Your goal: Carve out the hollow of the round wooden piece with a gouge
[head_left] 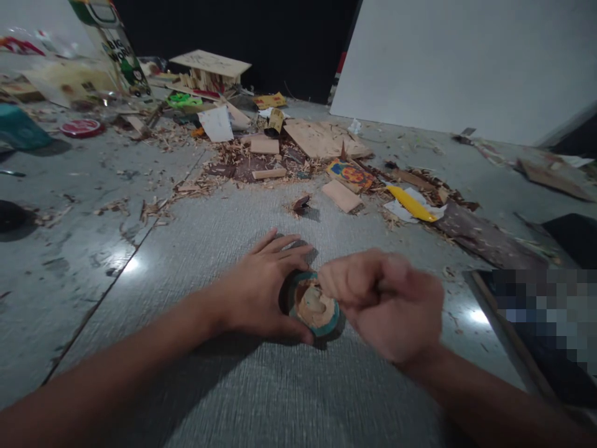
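Observation:
On the grey floor sits a small round teal-rimmed container (pixel 334 320) holding a lumpy beige paste (pixel 313 301). My left hand (pixel 261 283) curves around its left side, thumb along the near edge and fingers stretched past the far edge, holding it in place. Just to the right, my right hand (pixel 385 298) is closed in a fist, slightly blurred, its knuckles over the right rim. Whatever those closed fingers may hold is hidden.
Beyond my hands lie wood shavings, a thin wooden board (pixel 321 138), a yellow wrapper (pixel 410 204) and a brown strip (pixel 485 236). A small wooden model (pixel 209 65) stands at the back. A red lid (pixel 81 128) rests far left; a dark-framed panel (pixel 508 336) lies right.

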Demonstrator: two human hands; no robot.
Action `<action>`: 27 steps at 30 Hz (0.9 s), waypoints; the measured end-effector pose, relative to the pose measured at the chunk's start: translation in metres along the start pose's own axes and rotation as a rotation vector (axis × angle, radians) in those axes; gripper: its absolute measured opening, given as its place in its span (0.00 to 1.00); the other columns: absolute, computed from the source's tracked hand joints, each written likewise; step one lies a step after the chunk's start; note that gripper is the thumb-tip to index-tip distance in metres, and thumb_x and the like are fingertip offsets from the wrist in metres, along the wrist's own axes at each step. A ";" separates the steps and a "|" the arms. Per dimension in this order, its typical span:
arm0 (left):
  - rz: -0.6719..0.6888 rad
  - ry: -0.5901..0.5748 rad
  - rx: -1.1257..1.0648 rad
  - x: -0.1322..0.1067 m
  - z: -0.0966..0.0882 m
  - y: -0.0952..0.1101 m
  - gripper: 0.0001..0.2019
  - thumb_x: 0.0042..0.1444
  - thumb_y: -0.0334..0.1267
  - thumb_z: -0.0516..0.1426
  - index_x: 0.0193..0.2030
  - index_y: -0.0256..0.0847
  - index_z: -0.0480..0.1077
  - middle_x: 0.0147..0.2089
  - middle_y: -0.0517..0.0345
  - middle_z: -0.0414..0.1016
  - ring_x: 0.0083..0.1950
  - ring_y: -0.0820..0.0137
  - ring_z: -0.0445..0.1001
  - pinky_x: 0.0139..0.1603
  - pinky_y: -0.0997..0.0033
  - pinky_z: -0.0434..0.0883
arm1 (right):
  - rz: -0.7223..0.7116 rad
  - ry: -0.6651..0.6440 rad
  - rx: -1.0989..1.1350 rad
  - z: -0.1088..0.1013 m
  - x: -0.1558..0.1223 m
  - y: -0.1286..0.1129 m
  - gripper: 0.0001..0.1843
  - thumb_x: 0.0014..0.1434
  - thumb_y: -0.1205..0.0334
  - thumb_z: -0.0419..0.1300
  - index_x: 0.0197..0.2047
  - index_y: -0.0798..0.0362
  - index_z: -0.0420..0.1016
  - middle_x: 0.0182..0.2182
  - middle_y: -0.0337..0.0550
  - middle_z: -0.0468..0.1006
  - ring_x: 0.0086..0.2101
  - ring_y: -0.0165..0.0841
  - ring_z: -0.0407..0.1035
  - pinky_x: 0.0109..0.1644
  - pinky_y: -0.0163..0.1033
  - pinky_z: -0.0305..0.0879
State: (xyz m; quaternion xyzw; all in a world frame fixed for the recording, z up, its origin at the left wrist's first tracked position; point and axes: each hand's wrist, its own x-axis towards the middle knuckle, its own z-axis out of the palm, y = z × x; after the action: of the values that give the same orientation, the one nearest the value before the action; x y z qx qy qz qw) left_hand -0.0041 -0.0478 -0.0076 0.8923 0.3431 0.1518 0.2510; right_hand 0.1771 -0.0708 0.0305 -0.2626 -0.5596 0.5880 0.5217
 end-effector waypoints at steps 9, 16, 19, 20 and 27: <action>0.000 0.067 0.059 -0.001 0.006 0.000 0.32 0.43 0.41 0.63 0.58 0.42 0.64 0.66 0.43 0.69 0.72 0.49 0.60 0.75 0.40 0.47 | -0.607 -0.521 -0.481 0.014 -0.032 0.058 0.13 0.45 0.62 0.53 0.21 0.48 0.47 0.16 0.30 0.51 0.18 0.29 0.43 0.25 0.42 0.38; -0.044 0.154 0.080 -0.001 0.008 0.003 0.42 0.38 0.65 0.66 0.55 0.41 0.64 0.64 0.40 0.70 0.70 0.45 0.62 0.74 0.38 0.48 | -0.267 -0.336 -0.366 -0.001 -0.019 0.003 0.15 0.62 0.63 0.48 0.23 0.49 0.53 0.19 0.36 0.59 0.23 0.34 0.56 0.33 0.44 0.55; -0.060 0.168 0.084 -0.002 0.009 0.004 0.40 0.36 0.74 0.62 0.46 0.42 0.65 0.66 0.38 0.68 0.71 0.44 0.59 0.75 0.38 0.45 | -0.066 -0.030 -0.053 -0.010 -0.005 -0.020 0.20 0.62 0.58 0.49 0.19 0.50 0.53 0.14 0.35 0.51 0.18 0.31 0.49 0.26 0.42 0.51; -0.058 0.168 0.086 -0.002 0.010 0.004 0.39 0.37 0.74 0.61 0.44 0.42 0.65 0.67 0.38 0.67 0.72 0.44 0.58 0.76 0.39 0.44 | -0.018 0.031 0.032 -0.011 0.000 -0.022 0.22 0.61 0.56 0.51 0.18 0.50 0.52 0.13 0.35 0.48 0.17 0.30 0.46 0.25 0.41 0.49; -0.024 0.127 0.103 -0.005 0.007 0.005 0.54 0.40 0.75 0.60 0.64 0.33 0.61 0.70 0.34 0.63 0.74 0.43 0.54 0.76 0.39 0.40 | 0.099 0.156 0.167 -0.007 0.011 -0.010 0.26 0.59 0.53 0.55 0.15 0.51 0.51 0.12 0.33 0.47 0.15 0.26 0.44 0.20 0.35 0.48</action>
State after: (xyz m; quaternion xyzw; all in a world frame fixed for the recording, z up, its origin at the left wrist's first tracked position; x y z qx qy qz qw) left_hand -0.0017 -0.0572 -0.0112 0.8883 0.3766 0.1872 0.1844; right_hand 0.1833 -0.0600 0.0411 -0.2904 -0.4527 0.6355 0.5540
